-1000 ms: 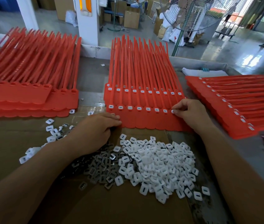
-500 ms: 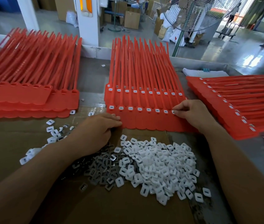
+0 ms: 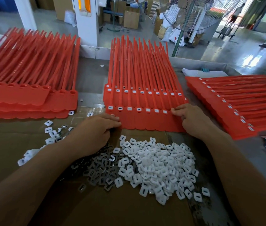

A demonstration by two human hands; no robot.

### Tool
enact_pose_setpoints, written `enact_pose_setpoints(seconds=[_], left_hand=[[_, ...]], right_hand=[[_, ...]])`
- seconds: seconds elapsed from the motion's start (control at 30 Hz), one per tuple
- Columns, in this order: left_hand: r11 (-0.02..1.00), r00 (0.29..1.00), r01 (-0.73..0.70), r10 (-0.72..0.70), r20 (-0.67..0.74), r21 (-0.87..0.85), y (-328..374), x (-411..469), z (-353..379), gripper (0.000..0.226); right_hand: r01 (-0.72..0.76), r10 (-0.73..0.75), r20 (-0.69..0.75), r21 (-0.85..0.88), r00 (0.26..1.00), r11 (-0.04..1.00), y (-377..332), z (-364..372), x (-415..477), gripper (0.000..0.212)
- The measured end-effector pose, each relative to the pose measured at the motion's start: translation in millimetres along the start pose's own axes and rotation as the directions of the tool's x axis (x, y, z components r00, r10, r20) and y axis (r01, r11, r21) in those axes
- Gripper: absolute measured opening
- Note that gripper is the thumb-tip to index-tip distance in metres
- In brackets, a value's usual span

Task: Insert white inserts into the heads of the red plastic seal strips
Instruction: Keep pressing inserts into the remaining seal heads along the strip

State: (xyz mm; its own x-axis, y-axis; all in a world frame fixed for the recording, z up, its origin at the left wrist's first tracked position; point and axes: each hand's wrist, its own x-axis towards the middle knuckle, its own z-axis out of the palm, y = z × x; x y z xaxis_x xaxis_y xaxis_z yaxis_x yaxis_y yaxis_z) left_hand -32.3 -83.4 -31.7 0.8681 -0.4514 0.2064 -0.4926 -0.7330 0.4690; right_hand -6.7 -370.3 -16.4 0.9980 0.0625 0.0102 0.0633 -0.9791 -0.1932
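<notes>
Seven heads of the front strips (image 3: 145,122) hold inserts (image 3: 138,109); your right hand (image 3: 190,119) pinches the eighth, left hand (image 3: 94,134) curls at their corner (grip unclear); left stack (image 3: 23,97) unfilled.

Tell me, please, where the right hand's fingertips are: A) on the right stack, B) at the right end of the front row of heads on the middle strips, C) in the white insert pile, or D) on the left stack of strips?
B: the right hand has its fingertips at the right end of the front row of heads on the middle strips, away from the insert pile.
</notes>
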Motion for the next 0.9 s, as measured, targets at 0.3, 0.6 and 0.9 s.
enact_pose_setpoints(seconds=[0.3,0.6,0.9], left_hand=[[1.0,1.0,0.017,-0.017,-0.003,-0.001,0.3,0.4,1.2,0.052],[1.0,1.0,0.025,-0.025,-0.006,-0.004,-0.9,1.3,3.1,0.052],[1.0,1.0,0.017,-0.017,-0.001,-0.01,-2.9,3.4,5.7,0.051]], right_hand=[[0.021,-0.022,-0.027,-0.026,0.999,0.999,-1.2,3.6,-9.2,0.061],[0.02,-0.016,-0.043,0.086,0.999,0.996,-0.7,2.0,-11.4,0.058],[0.057,-0.026,-0.109,0.285,0.994,0.957,5.0,-13.7,-23.6,0.025]])
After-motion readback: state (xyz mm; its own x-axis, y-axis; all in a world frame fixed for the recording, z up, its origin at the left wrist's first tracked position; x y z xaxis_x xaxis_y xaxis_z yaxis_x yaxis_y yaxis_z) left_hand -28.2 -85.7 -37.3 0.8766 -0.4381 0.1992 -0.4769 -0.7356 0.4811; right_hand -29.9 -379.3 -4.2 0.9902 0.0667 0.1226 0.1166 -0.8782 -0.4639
